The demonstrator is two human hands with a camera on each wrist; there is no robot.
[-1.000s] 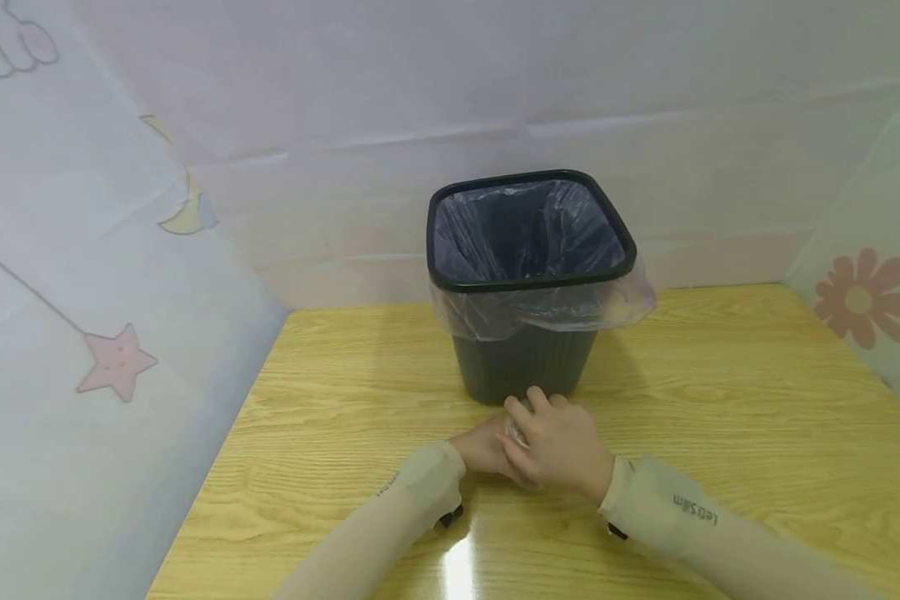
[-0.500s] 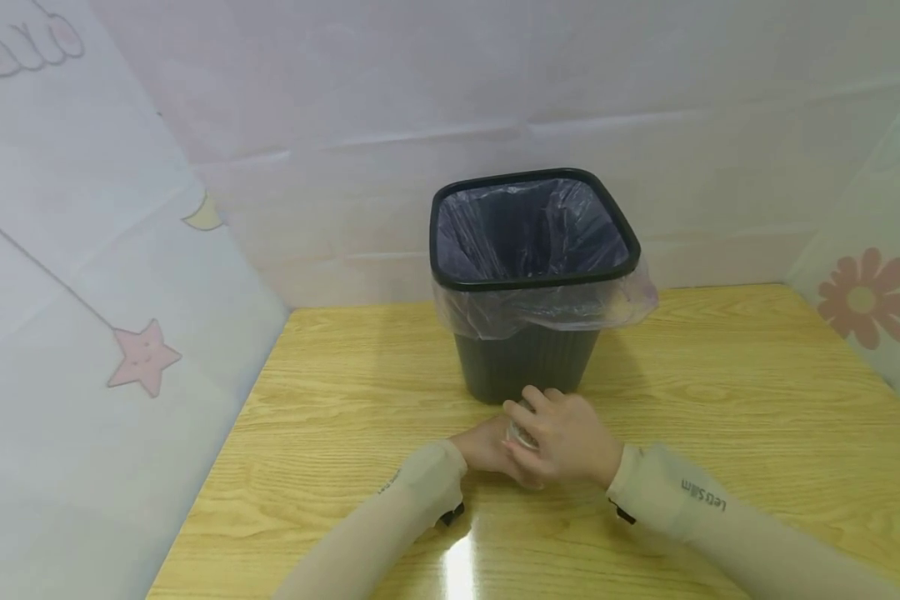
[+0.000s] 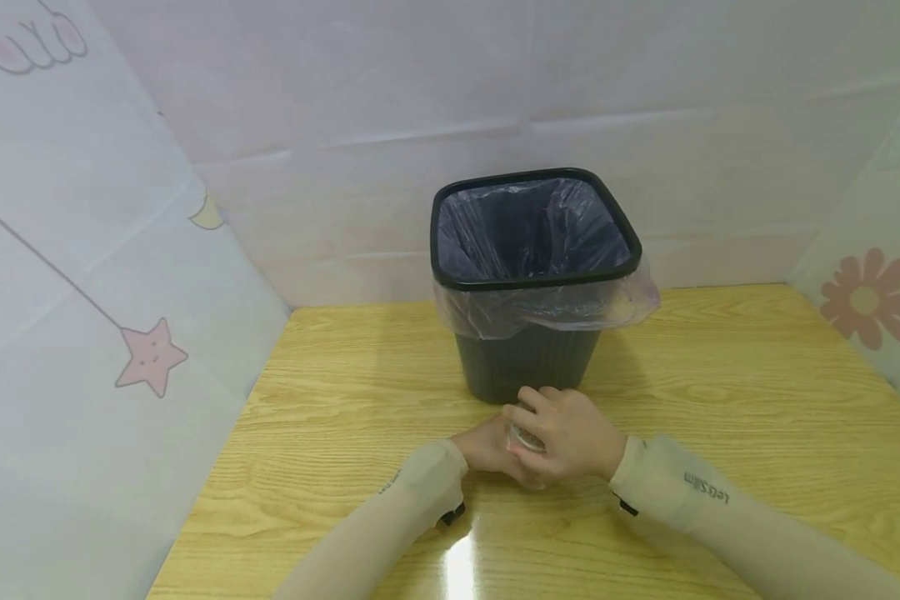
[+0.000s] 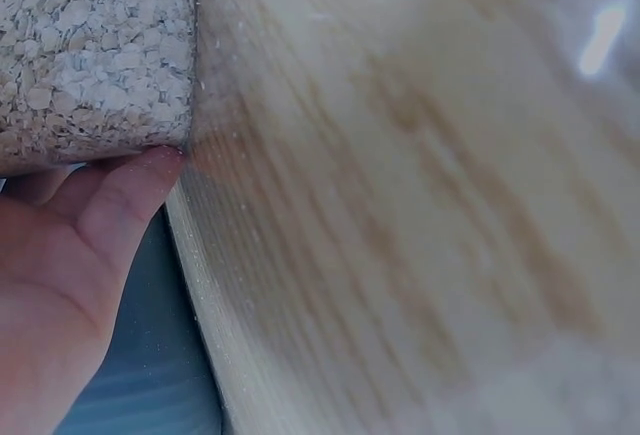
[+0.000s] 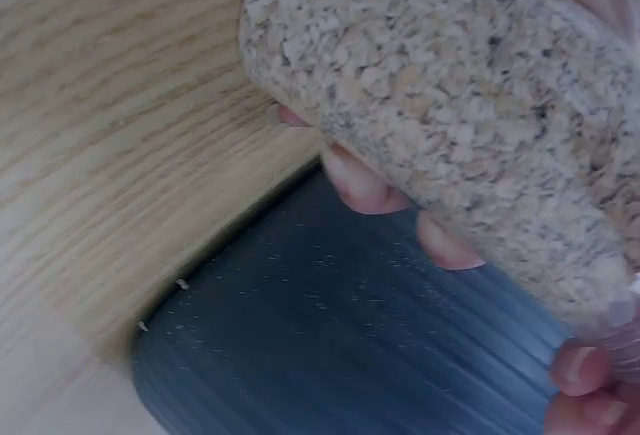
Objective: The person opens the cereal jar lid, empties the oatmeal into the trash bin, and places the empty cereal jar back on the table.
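A clear jar [image 5: 430,95] filled with oat flakes is between my two hands, close over the table at the foot of the bin. My left hand [image 3: 491,448] grips its body from the left; several fingertips [image 5: 362,187] wrap its side in the right wrist view. My right hand [image 3: 573,437] curls over the end where the clear lid is, which shows as a small round patch [image 3: 527,438] between the hands in the head view. In the left wrist view, the jar's oat-filled body [image 4: 100,50] stands over the left fingers. Most of the lid is hidden.
A dark bin [image 3: 528,367] with a translucent bag folded over its rim stands just beyond the hands. The wood-grain table [image 3: 345,392] runs to patterned cloth walls [image 3: 360,192] at the back and sides. A few small flakes lie near the bin [image 5: 182,283].
My right hand and forearm have shifted slightly right and turned at the jar's lid end. The left hand keeps its grip. The head view has swung a little to the left.
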